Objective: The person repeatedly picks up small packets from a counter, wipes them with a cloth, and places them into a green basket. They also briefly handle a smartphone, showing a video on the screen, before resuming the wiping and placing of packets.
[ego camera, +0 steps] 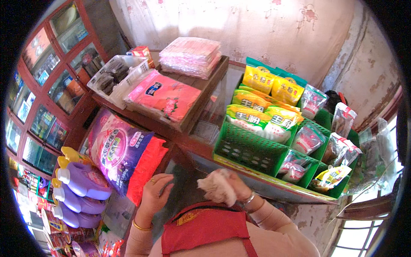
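My right hand (239, 186) is closed on a crumpled whitish cloth (218, 187), held just in front of the red bag (205, 229) at my body. My left hand (158, 191) holds nothing; its fingers are bent and apart, beside the red end of a large purple detergent bag (118, 151). Ahead of the right hand, a green divided plastic basket (250, 151) holds yellow and green-white packets of starch (249, 117) and small clear packets (308, 138). The near left compartment of that basket shows its bare perforated floor.
A wooden case (205, 106) bears a pink tissue pack (167, 94), stacked pink packs (189, 56) and a white basket (141, 66) with dark items. Purple detergent bottles (83, 180) stand at the left, near glass-fronted cabinets (51, 83). A patterned curtain (257, 32) hangs behind.
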The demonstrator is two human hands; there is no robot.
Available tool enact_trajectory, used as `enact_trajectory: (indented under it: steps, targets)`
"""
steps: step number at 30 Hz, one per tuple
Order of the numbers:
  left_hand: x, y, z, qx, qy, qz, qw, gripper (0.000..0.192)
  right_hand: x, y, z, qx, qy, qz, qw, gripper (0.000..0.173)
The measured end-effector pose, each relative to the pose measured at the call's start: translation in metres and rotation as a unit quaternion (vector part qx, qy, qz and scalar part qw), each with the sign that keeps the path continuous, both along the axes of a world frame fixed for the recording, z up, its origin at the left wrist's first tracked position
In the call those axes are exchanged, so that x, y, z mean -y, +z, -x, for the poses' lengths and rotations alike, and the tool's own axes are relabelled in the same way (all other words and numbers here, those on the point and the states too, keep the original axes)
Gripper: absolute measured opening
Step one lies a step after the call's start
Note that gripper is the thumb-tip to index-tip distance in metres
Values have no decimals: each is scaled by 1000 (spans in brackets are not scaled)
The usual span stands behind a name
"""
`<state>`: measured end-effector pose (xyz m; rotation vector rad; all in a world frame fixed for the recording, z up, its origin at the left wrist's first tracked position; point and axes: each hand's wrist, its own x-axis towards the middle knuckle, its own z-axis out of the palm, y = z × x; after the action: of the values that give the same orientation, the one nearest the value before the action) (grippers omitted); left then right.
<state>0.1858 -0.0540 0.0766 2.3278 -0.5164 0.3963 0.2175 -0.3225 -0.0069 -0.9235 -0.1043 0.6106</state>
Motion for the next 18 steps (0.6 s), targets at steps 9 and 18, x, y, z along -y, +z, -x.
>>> enact_trajectory:
  steps: [9,18]
  targets:
    - [47,-23,-3,-67,-75,39,994,18,124,84,-62,342,-428,459,700,31]
    - [38,-34,24,-74,-23,42,996,15,115,71,-101,368,-339,603,621,29]
